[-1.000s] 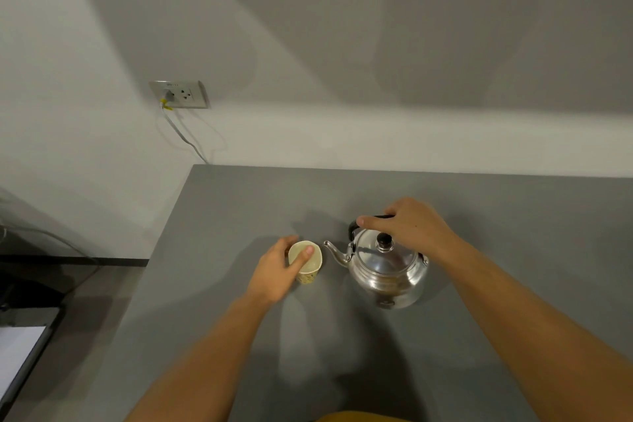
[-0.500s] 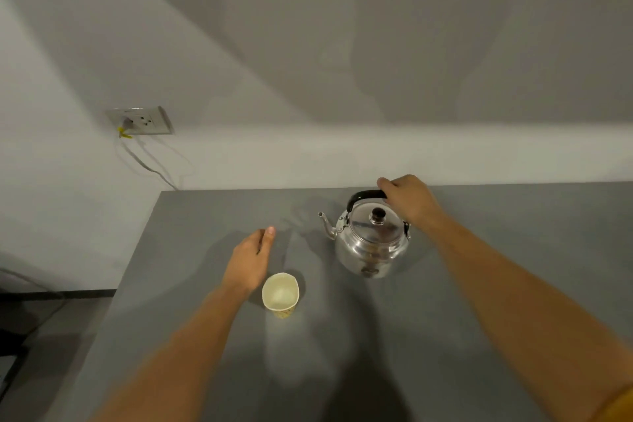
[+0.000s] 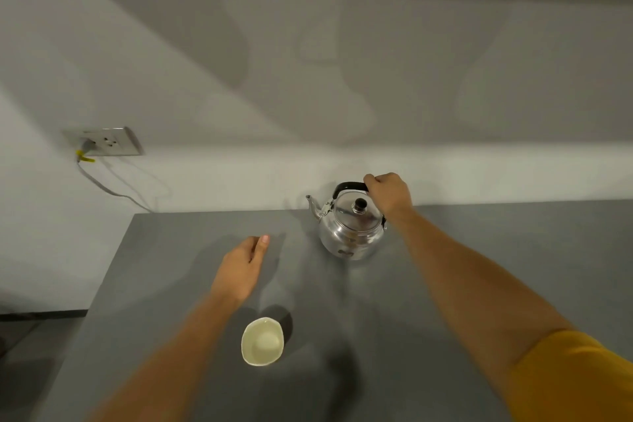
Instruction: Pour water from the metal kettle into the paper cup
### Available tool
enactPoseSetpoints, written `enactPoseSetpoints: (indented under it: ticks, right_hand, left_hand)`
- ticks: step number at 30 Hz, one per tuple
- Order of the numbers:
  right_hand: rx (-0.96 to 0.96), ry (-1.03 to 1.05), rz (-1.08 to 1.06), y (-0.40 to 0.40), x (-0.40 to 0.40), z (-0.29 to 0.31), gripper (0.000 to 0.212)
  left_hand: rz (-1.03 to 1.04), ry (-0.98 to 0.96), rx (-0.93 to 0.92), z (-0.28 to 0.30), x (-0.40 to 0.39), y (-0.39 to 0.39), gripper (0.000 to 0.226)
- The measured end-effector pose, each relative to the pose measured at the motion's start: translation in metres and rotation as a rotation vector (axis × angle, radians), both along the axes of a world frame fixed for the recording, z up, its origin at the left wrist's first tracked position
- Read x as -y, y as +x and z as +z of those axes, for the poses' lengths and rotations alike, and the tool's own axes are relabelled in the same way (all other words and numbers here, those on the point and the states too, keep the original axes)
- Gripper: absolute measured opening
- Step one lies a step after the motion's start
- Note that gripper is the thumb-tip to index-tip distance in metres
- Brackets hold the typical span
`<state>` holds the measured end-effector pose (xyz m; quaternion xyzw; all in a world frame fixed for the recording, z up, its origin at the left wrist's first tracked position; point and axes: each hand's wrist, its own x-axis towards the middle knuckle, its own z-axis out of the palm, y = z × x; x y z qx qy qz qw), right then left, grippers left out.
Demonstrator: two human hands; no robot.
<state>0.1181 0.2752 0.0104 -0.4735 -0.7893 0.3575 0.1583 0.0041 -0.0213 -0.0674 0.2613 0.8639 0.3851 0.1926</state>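
Observation:
A shiny metal kettle (image 3: 349, 233) with a black lid knob and black handle stands on the grey table (image 3: 171, 250) toward the back, spout pointing left. My right hand (image 3: 388, 193) is closed around the right part of its raised handle. A pale paper cup (image 3: 262, 341) stands upright near the front, its inside whitish. My left hand (image 3: 243, 267) hovers over the table behind the cup, apart from it, fingers loosely extended and holding nothing.
The table's left edge (image 3: 113, 264) runs diagonally, with floor below. A wall socket (image 3: 109, 142) with a plugged-in grey cable (image 3: 109, 190) is on the white wall to the left. The wall stands right behind the kettle.
My left hand let go of the cup and moved away behind it. The kettle, held by its handle, now sits farther back from the cup. The view shifted.

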Motion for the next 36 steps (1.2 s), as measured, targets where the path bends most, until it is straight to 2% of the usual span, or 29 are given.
enactPoseSetpoints:
  ticks: [15,23,31,36]
  right_hand:
    - [-0.001,0.003,0.053,-0.013,-0.013,-0.020,0.051]
    - [-0.002,-0.002,0.106,-0.014,-0.014,-0.015,0.048]
    - [0.068,0.209,0.172,0.006,0.002,0.004,0.032]
    - [0.041,0.294,0.203,0.029,0.032,0.026,0.032]
  left_hand:
    - [0.030,-0.037,0.002,0.003,0.003,0.002,0.049]
    - [0.027,-0.035,0.019,0.006,-0.001,0.003,0.051]
    - [-0.010,-0.015,0.010,0.030,-0.001,0.014,0.037]
    - [-0.056,0.025,-0.075,0.061,0.005,0.026,0.034]
